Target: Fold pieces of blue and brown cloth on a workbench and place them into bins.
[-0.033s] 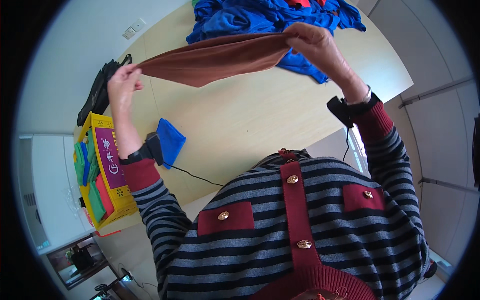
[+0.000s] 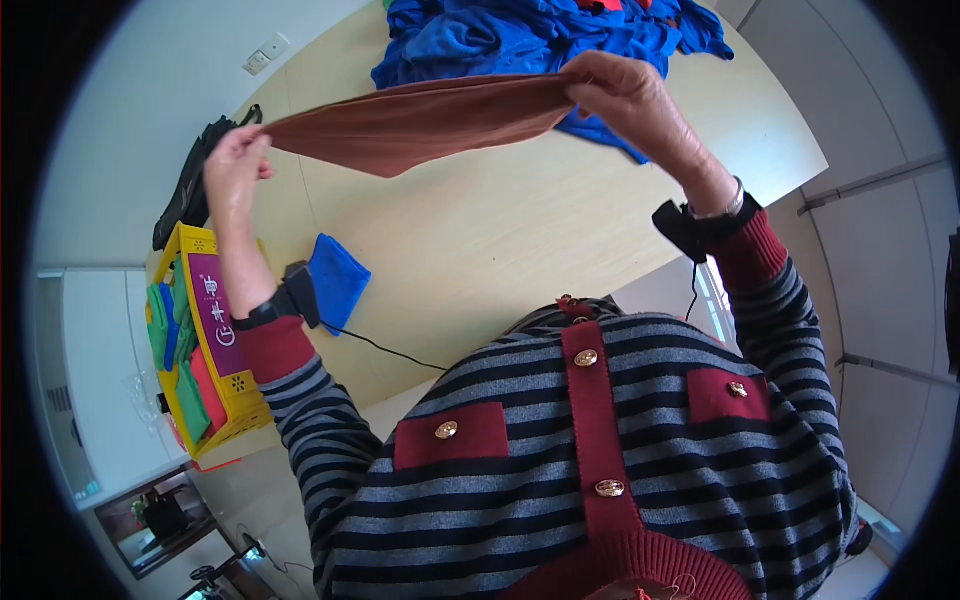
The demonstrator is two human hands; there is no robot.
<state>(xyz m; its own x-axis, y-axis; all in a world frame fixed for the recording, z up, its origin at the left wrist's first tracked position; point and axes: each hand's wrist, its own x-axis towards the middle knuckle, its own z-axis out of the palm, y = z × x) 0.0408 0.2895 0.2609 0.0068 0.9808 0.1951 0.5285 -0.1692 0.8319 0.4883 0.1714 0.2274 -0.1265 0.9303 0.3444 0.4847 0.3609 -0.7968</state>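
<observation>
A brown cloth point(image 2: 420, 122) hangs stretched in the air above the pale table point(image 2: 490, 225), its lower edge drooping in folds. My left hand point(image 2: 236, 170) pinches its left corner with closed fingers. At the opposite end my right hand point(image 2: 632, 98) is closed on the other corner, a little higher up. Behind the cloth lies a heaped pile of blue cloths point(image 2: 450, 45), partly hidden by the brown one and my right hand. Beside my left wrist, a folded blue cloth point(image 2: 340, 275) rests on the table.
At the table's left edge stands a yellow crate point(image 2: 240, 405) with green, blue and red cloths inside. A black bag point(image 2: 190, 190) lies behind it. From my left wristband a thin black cable point(image 2: 390, 352) runs across the table. White cabinets point(image 2: 890, 240) stand at the right.
My left hand has shifted slightly left, and my right hand has come a touch nearer. The brown cloth is pulled a little wider between them.
</observation>
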